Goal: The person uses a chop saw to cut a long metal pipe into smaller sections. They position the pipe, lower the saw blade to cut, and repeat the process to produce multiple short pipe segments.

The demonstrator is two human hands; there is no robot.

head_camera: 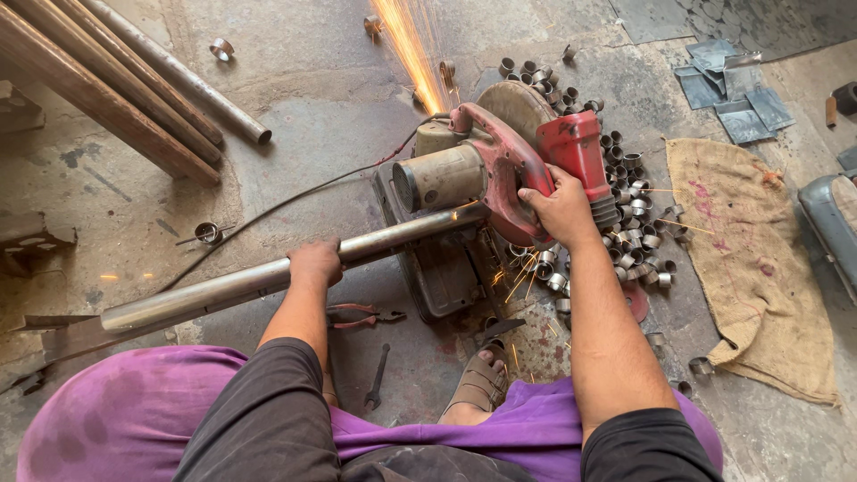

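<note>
A red chop saw (500,170) is seen at the centre of the frame, set on the concrete floor (312,107). Its handle is clasped by the right hand (561,207), fingers wrapped tight around it, so that the blade can be pressed down under the weight of the arm. A long steel pipe (268,278) runs from the lower left of the frame up into the saw's base, and it is gripped from above by the left hand (314,261), closed over it near the middle of its visible length; held so, the pipe is kept from rolling or shifting where it meets the disc. Sparks (412,49) are thrown toward the top of the frame, away from the body, which suggests the disc is biting into the metal.

A sandalled foot (482,379) is planted just below the saw's base, seemingly to brace the seated posture.

To the right of the saw a heap of short cut rings (629,210) is spread over the floor, lying where they appear to have dropped off the cut end. Beyond them a burlap sack (754,259) is laid flat. Pliers (361,315) and a spanner (378,377) rest near the knees, within easy reach. More pipes (125,98) are stacked in the upper left, and flat metal offcuts (732,85) in the upper right.
</note>
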